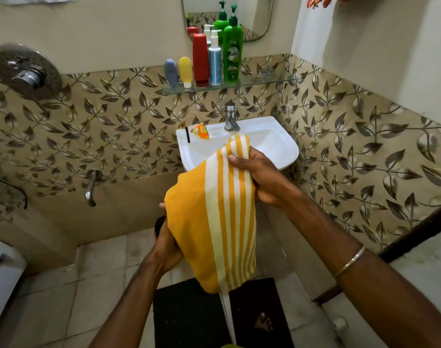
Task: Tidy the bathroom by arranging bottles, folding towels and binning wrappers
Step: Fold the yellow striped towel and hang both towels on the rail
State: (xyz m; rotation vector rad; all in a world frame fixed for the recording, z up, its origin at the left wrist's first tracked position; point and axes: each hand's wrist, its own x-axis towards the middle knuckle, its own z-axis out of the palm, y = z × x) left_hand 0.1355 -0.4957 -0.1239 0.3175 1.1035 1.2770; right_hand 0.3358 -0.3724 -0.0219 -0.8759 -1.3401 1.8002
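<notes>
Both hands fold the striped towel (pixel 222 214), right hand (pixel 259 177) pinching its far top, left hand (pixel 168 243) gripping its near edge; next, I judge, corners must meet.

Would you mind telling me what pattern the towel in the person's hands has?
Head view: the yellow-orange cloth towel has white lengthwise stripes.

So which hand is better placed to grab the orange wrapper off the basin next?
Probably the right hand: it grips the towel just over the sink, nearer the wrapper. The left hand sits lower.
</notes>
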